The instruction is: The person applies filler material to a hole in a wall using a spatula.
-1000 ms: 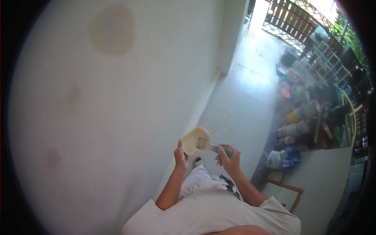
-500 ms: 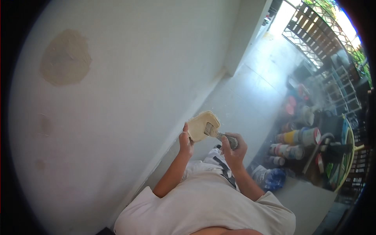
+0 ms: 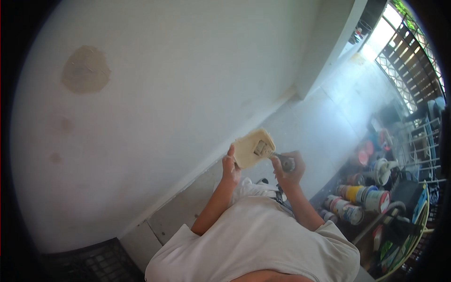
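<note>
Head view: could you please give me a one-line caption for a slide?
Left hand holds a putty-coated board, right hand a putty knife, beside a patched white wall.

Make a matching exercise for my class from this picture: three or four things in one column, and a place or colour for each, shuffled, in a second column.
Things:
1. left hand
2. right hand
3. brown patch
4. paint cans

Places:
A. high on the white wall
B. on the floor at the right
C. around the putty knife handle
D. holding the flat board of putty

Pairs: 1-D, 2-C, 3-A, 4-B
</note>
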